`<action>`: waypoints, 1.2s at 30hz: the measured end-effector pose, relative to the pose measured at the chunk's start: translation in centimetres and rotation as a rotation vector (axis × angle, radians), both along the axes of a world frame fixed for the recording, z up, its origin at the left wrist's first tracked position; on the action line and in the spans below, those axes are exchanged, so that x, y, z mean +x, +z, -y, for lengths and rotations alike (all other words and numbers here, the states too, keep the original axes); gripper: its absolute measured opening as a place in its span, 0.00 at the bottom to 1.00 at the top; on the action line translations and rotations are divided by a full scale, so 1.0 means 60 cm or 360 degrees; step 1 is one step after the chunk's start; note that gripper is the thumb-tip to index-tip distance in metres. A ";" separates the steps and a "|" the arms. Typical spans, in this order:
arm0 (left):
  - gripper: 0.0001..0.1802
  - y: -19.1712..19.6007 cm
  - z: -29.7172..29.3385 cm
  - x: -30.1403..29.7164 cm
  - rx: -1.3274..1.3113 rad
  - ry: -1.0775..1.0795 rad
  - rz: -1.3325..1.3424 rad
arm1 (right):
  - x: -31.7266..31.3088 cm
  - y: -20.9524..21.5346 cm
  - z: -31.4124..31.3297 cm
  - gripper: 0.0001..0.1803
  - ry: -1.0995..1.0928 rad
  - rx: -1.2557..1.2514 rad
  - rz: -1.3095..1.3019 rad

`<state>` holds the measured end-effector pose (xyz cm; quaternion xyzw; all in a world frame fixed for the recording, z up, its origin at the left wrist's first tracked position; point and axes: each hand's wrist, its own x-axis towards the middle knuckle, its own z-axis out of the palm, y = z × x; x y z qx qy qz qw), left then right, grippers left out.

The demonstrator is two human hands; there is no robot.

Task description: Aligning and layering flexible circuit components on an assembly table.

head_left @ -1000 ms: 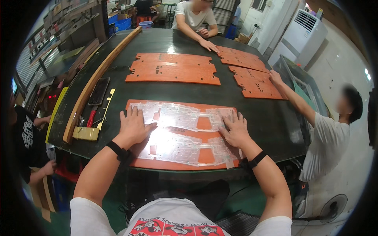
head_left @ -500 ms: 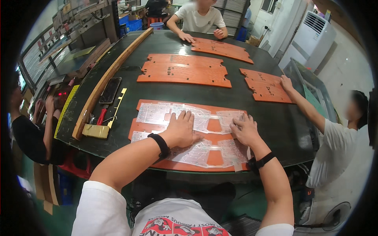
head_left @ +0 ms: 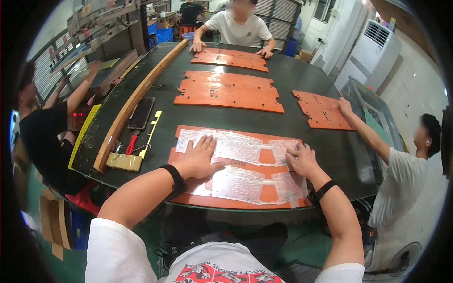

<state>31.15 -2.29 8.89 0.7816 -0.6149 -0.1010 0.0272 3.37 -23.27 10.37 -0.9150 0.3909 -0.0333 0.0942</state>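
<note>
Two clear plastic sheets printed with fine circuit-like lines, a far one (head_left: 238, 147) and a near one (head_left: 238, 184), lie side by side on an orange board (head_left: 269, 192) at the table's near edge. My left hand (head_left: 200, 158) rests palm down over the left part of the sheets, its fingers spread. On the right end of the far sheet lies my right hand (head_left: 303, 161), fingertips touching it, slightly bent and apart. Neither hand grips anything. Each wrist wears a black band.
Orange boards lie mid-table (head_left: 231, 90), at the far side (head_left: 230, 59) under a co-worker's hands, and at right (head_left: 323, 108), touched by another person's hand. On the left are a wooden bar (head_left: 137, 108), a phone (head_left: 141, 113), a red-handled tool (head_left: 131, 145) and a yellow block (head_left: 124, 162).
My left hand has slid left across the sheets; my right hand stays at their right end. The far co-worker's board has shifted left and straightened. The person at left has raised an arm.
</note>
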 end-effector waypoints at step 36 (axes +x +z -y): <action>0.56 0.018 -0.046 0.060 0.0135 0.0184 0.0066 | 0.095 -0.009 -0.066 0.49 0.0317 0.0188 -0.0378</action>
